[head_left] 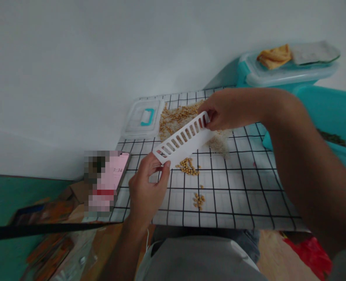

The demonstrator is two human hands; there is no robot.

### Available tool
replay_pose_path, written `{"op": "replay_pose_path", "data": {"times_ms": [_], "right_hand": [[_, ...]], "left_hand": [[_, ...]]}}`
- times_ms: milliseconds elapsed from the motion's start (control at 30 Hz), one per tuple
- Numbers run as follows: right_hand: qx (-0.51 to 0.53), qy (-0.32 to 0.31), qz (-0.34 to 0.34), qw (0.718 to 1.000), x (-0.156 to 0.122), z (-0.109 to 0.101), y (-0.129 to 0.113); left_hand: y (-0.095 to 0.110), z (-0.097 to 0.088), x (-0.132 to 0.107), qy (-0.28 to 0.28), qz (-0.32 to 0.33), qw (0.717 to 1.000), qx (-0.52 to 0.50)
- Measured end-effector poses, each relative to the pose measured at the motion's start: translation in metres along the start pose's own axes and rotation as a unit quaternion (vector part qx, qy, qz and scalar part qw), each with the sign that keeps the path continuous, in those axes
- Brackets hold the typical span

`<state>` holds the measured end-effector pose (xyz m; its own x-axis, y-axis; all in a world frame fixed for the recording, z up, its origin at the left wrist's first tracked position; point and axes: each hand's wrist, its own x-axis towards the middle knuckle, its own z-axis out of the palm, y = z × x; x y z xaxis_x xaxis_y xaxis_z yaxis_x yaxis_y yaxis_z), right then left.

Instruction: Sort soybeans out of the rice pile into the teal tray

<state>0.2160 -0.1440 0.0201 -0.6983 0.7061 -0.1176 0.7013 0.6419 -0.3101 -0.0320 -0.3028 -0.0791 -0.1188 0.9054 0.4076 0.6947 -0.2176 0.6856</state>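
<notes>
1 wht slotted tray (187, 148), ctr, tilted, over grid-print table (243, 199). L hand (148, 185) pinching near-left end, R hand (221, 109) grasping far-right end; prob. 2-end hold for steadiness. Bean/grain heap (173, 124) beyond; loose beans (188, 167) near side, apart, prob. kept sep.

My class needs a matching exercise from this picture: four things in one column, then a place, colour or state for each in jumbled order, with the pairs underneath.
Column one
1. White slotted piece
2. Clear lidded box
3. Folded yellow item
4. Phone

Column two
A. Resting on the lid of a turquoise bin
B. Lit up, mostly pink
C. Held at its two ends by the left hand and the right hand
D. Fitted with a turquoise handle, lying flat on the gridded surface

Pairs: 1-C, 2-D, 3-A, 4-B
</notes>
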Motion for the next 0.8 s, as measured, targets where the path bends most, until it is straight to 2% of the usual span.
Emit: {"op": "replay_pose_path", "data": {"times_ms": [233,333,500,667,800], "right_hand": [[0.005,-0.001,-0.005,1.0,-0.002,-0.001,0.001],[0.008,0.019,0.0,1.0,-0.001,-0.003,0.0],[-0.004,0.075,0.017,0.997,-0.002,-0.01,-0.007],[-0.003,0.118,0.011,0.993,-0.001,-0.008,-0.004],[0.001,0.122,0.018,0.992,0.001,-0.005,0.001]], "left_hand": [[0.002,0.0,-0.001,0.001,-0.001,1.0,-0.009],[0.004,-0.002,0.003,0.013,0.003,1.0,0.028],[0.0,-0.003,0.022,0.045,0.02,0.998,0.046],[-0.011,0.006,0.045,0.09,0.009,0.995,0.036],[-0.016,0.012,0.056,0.081,0.02,0.996,0.012]]}}
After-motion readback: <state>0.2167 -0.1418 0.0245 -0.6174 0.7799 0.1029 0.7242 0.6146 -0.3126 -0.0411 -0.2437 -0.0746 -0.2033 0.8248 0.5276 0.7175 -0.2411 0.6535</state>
